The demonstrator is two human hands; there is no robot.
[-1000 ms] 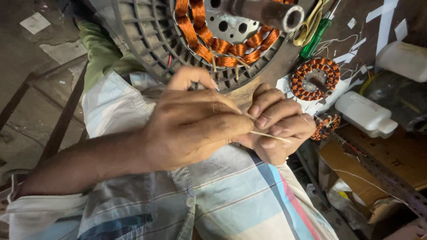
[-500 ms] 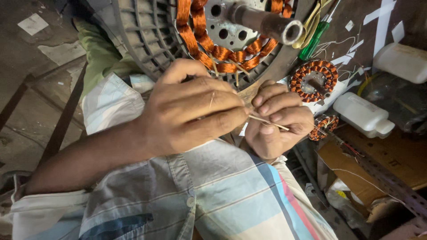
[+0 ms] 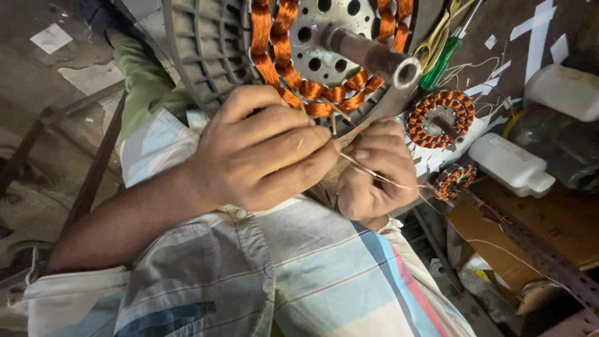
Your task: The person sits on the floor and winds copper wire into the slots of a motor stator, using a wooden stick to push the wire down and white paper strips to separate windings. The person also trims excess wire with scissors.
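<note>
A large grey motor housing (image 3: 206, 43) with a ring of orange copper windings (image 3: 274, 56) and a steel shaft (image 3: 368, 53) lies at the top. My left hand (image 3: 262, 150) reaches in from the lower left, its fingertips pinched on a thin pale wire (image 3: 380, 176) just below the windings. My right hand (image 3: 374, 181) is curled beside it, touching it, and grips the same wire. The strand runs on to the right, past my right hand. Short wire ends stick up between my fingers and the coils.
A small copper-wound stator (image 3: 440, 118) and a smaller one (image 3: 455, 181) lie to the right, by a white plastic bottle (image 3: 508, 165). A green-handled screwdriver (image 3: 443, 59) and a white container (image 3: 561, 90) are at the upper right. Cardboard (image 3: 549, 231) sits at the lower right.
Both hands have moved up together toward the lower edge of the copper windings, still pinching the thin wire. The motor housing now fills more of the view.
</note>
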